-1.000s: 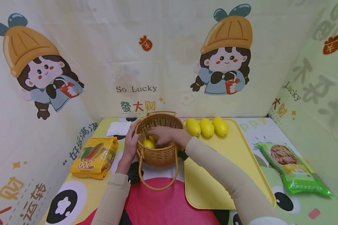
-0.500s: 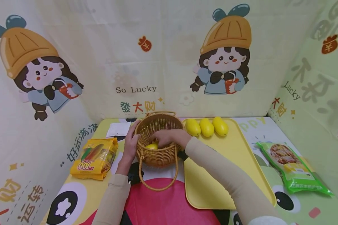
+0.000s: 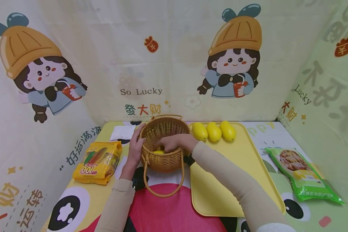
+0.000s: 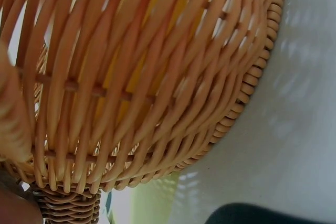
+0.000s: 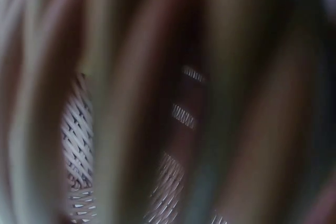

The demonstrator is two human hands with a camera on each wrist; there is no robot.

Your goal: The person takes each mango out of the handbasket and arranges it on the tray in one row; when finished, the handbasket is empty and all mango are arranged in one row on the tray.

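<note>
A brown wicker basket (image 3: 165,163) stands left of the tray, its handle (image 3: 163,195) folded down toward the near side. My left hand (image 3: 135,147) grips the basket's left rim, thumb on the near side. Inside the basket, my right hand (image 3: 175,142) reaches down with curled fingers at a yellow lemon (image 3: 159,151); the fingertips are hidden behind the fruit and rim. Through the weave (image 4: 157,82) in the left wrist view, yellow shows inside. The right wrist view holds only blurred wicker (image 5: 121,108) close up. Three more lemons (image 3: 214,131) lie in a row at the tray's far end.
A yellow tray (image 3: 217,183) lies to the right of the basket. Beyond it is a green food packet (image 3: 303,172). On the left are a yellow snack bag (image 3: 98,162) and a small white sachet (image 3: 122,132). A printed cloth wall closes off the back.
My right hand has lowered deeper into the basket, and the lemon there has sunk with it, less of it showing above the rim. My left hand keeps its hold.
</note>
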